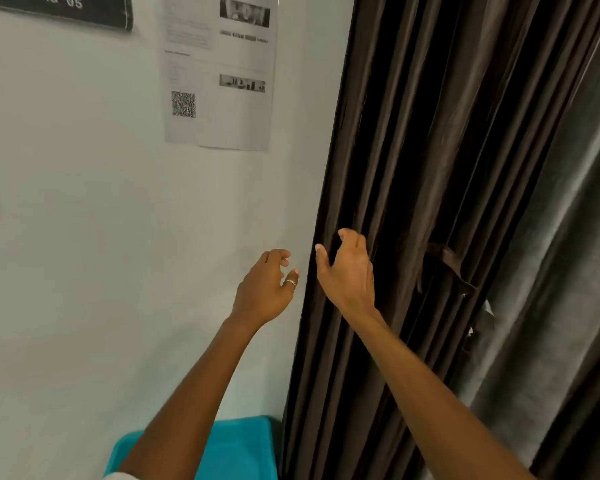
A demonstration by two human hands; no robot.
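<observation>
A dark brown pleated curtain (430,150) hangs down the right side of a white wall (84,237). My right hand (349,271) is stretched out at the curtain's left edge, thumb spread and fingers loosely curled in front of the folds; I cannot tell whether the fingertips touch the fabric. My left hand (267,289), a ring on one finger, hovers just left of that edge in front of the wall, fingers relaxed and holding nothing. A brown tie-back strap (445,263) hangs on the curtain to the right of my right hand.
A printed sheet (219,71) with a QR code is stuck to the wall above the hands, and a dark sign (63,8) reading "WS 05" sits at the top left. A grey curtain (551,271) hangs further right. A turquoise plastic object (243,448) stands below.
</observation>
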